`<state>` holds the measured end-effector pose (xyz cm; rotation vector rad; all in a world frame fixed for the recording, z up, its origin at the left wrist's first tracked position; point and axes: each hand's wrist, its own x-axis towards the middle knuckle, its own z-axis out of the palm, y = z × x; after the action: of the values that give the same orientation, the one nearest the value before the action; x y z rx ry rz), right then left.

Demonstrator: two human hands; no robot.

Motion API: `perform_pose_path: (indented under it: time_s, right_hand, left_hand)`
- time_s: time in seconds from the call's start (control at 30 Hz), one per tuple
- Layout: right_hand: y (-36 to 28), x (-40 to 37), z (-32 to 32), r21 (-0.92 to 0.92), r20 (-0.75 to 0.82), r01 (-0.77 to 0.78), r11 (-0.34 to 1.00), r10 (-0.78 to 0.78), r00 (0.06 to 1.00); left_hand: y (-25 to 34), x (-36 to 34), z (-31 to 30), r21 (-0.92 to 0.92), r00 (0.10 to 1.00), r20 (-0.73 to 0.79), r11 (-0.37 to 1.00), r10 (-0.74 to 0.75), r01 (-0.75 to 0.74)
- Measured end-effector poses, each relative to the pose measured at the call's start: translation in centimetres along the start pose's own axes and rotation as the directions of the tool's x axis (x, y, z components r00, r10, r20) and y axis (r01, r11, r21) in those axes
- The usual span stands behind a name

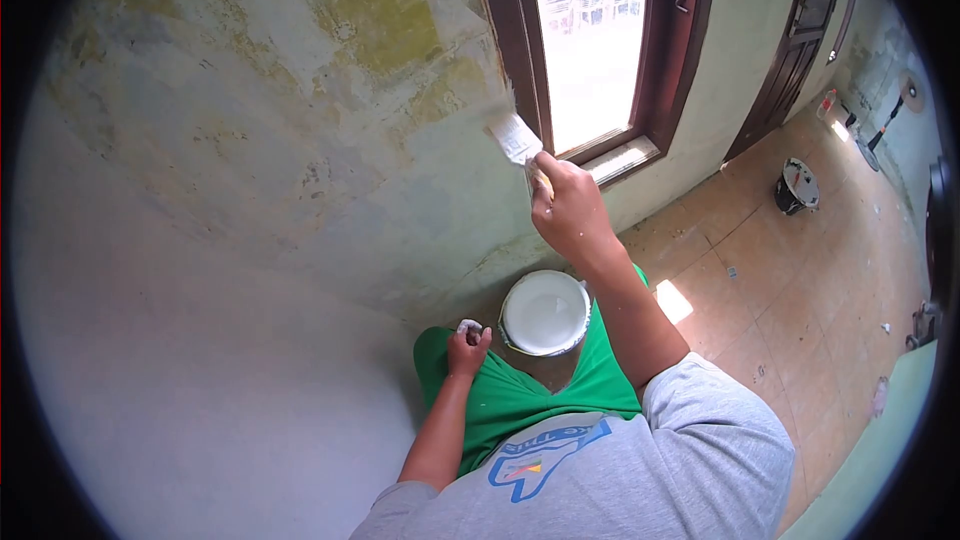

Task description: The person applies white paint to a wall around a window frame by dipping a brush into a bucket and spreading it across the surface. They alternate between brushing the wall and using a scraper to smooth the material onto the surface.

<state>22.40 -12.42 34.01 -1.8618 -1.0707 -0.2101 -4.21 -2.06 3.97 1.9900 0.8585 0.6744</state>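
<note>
My right hand (572, 208) is closed round the handle of a paintbrush (516, 140). White paint covers the brush's ferrule, and its bristles are at the patchy wall (400, 120) beside the dark window frame. My left hand (468, 350) rests over my left knee, its fingers curled on a small whitish thing that I cannot make out. Between my legs, in green cloth, stands a round bucket (546, 313) of white paint, below the brush and to the right of my left hand.
The window's brown frame (675, 50) and sill are just right of the brush. On the tiled floor (770, 340) stands a black bucket (796, 187) with white stains. A dark door (795, 65) and a fan (885, 130) are farther back on the right.
</note>
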Motion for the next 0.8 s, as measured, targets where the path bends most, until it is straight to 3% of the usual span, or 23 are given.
perform_pose_path:
  time_s: [0.13,0.27,0.5,0.8]
  right_hand:
    - [1.3,0.3,2.2,0.093,-0.091,0.053,0.994,-0.045,0.995]
    - [1.7,-1.0,1.8,-0.035,0.052,-0.059,0.998,0.061,0.997]
    - [1.5,-2.5,0.5,-0.061,0.078,-0.16,0.985,0.164,0.983]
    - [-1.6,-4.5,3.6,0.101,0.078,0.037,0.994,-0.045,0.996]
  left_hand:
    - [-0.3,0.0,0.3,0.013,1.0,0.003,1.0,-0.02,0.02]
    - [0.2,0.2,0.0,0.026,1.0,0.007,1.0,-0.01,0.01]
    - [-0.1,0.1,-0.1,0.009,1.0,0.012,1.0,-0.018,0.018]
    - [-0.4,0.3,0.0,0.024,1.0,-0.006,1.0,-0.011,0.011]
